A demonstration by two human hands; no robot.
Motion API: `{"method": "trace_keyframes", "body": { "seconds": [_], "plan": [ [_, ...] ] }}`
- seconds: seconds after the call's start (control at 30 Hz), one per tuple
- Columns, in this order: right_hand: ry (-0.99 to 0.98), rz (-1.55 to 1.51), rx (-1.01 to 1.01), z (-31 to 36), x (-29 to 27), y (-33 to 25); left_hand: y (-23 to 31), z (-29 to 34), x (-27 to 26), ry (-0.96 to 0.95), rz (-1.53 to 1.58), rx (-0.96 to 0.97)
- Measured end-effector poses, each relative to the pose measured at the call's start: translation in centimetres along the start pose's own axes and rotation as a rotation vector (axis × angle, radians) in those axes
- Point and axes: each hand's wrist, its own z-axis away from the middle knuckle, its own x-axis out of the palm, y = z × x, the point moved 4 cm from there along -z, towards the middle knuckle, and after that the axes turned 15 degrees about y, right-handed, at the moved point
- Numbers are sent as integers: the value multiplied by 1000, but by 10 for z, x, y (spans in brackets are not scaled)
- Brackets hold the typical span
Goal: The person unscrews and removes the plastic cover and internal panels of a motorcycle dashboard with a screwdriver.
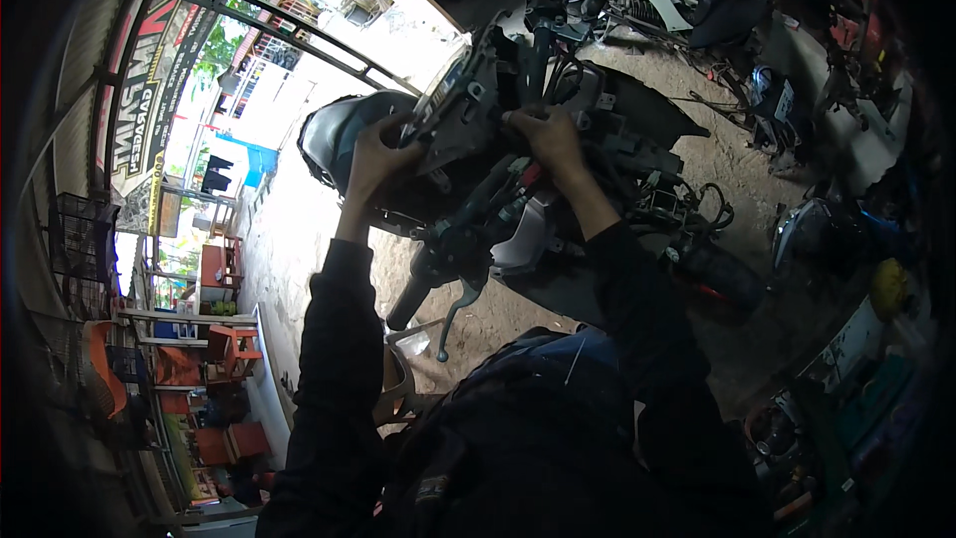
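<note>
Both my arms reach forward in dark sleeves over a partly stripped motorbike. My left hand [380,161] is closed on the left edge of a dark plastic panel [466,128] with small pale tabs; its fingertips are partly hidden. At the panel's right side my right hand [554,147] is closed in a pinch, thumb and fingers together on its edge. Nearer to me is the handlebar, with a black grip [408,301] and a grey brake lever [455,321]. A glossy dark fairing [344,134] lies beyond my left hand. Loose wiring [662,184] hangs right of my right hand.
Removed body panels and motorbike parts [732,15] crowd the far right floor. A dark rounded part [812,229] lies at the right. Orange chairs [234,347] and a wire cage [82,234] stand at the left. A metal-framed opening [289,30] leads to bright outdoors.
</note>
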Motion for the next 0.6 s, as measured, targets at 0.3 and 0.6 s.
{"method": "trace_keyframes", "body": {
  "seconds": [0.3,0.6],
  "plan": [
    [-81,-121,90,20,-38,-17,-80,8,-3,-128,532,-627],
    [-68,144,-76,25,-44,-58,-106,20,1,-136,562,-717]
  ]
}}
